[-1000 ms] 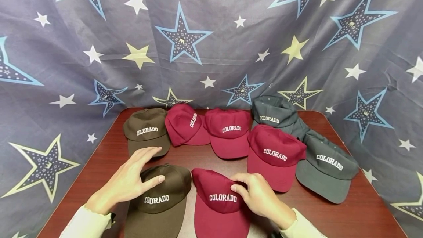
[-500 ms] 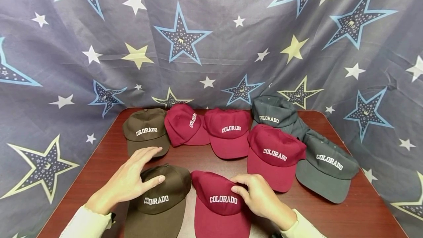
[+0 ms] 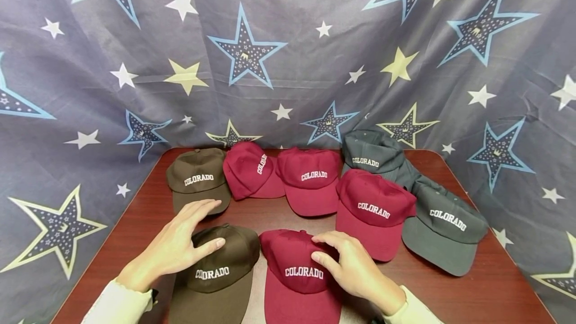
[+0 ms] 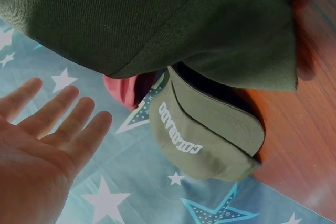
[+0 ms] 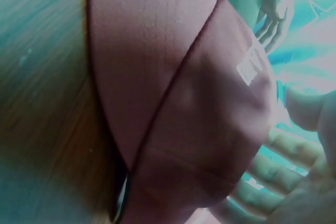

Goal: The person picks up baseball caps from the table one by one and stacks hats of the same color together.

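On the table [image 3: 139,224], left of the front red cap [image 3: 299,301], sits the front brown cap [image 3: 216,299], with the left hand [image 3: 173,244] at its crown. That grip is apart, fingers straight. From the head view the hand overlaps the crown; only the left wrist view shows the bare palm and the fingertips clear of the cloth. The thumb is out of that view, so I cannot tell whether it touches.

Behind the front red cap, from left to right, stand the back brown cap [image 3: 198,169], the turned red cap [image 3: 245,166] and the middle red cap [image 3: 312,199].

The front red cap itself rests crown up, brim towards the person, white COLORADO whole across its front. The right wrist view catches just a few of those letters, yet adds the brim's stitching rows and a crown seam.

At its right side is the right hand [image 3: 357,271], grip apart too: the right wrist view shows the thumb off the crown. I cannot tell whether the fingertips touch.

Farther right and behind, the right-side red cap [image 3: 371,236] partly hides two grey caps [image 3: 443,244].
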Demonstrator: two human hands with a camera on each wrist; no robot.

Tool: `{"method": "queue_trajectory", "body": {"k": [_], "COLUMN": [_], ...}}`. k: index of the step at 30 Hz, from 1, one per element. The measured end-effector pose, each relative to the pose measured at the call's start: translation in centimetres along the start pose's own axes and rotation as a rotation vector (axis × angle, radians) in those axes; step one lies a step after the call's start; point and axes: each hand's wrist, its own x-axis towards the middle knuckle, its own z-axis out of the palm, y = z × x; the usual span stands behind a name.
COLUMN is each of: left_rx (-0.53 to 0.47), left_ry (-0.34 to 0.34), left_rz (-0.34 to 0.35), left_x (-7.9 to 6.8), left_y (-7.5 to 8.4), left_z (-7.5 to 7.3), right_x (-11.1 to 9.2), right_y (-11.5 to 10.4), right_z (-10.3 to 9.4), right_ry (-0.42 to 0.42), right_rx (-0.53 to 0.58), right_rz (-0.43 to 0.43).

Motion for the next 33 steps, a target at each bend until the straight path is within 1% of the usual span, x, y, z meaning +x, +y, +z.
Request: {"method": "queue_trajectory", "body": {"k": [3,6,10,15,21,28,33], "left_rx": [-0.004,-0.004,0.0,0.009,0.021,0.024,0.013], "left_ry": [0.0,-0.002,0.002,0.011,0.038,0.053,0.053], "left_rz": [-0.002,-0.006,-0.011,-0.024,-0.035,-0.047,-0.07], "left_x": [0.1,0.2,0.3,0.4,0.5,0.8,0.8], "left_y": [0.0,0.1,0.1,0.1,0.0,-0.5,-0.9], "left_z": [0.0,-0.1,-0.1,-0.2,-0.3,-0.3,-0.3], "right_x": [0.0,0.1,0.2,0.3,0.4,0.2,0.1], "right_y": [0.1,0.2,0.5,0.9,1.3,1.9,2.2], "right_z": [0.0,-0.1,-0.3,-0.8,-1.3,-1.9,-2.3], "right_ry": [0.049,0.097,0.134,0.145,0.137,0.135,0.123], "right_rx": [-0.005,-0.034,-0.082,-0.108,-0.13,-0.158,-0.187], "right_rz": [0.005,-0.01,-0.032,-0.036,-0.029,-0.016,-0.001]}}
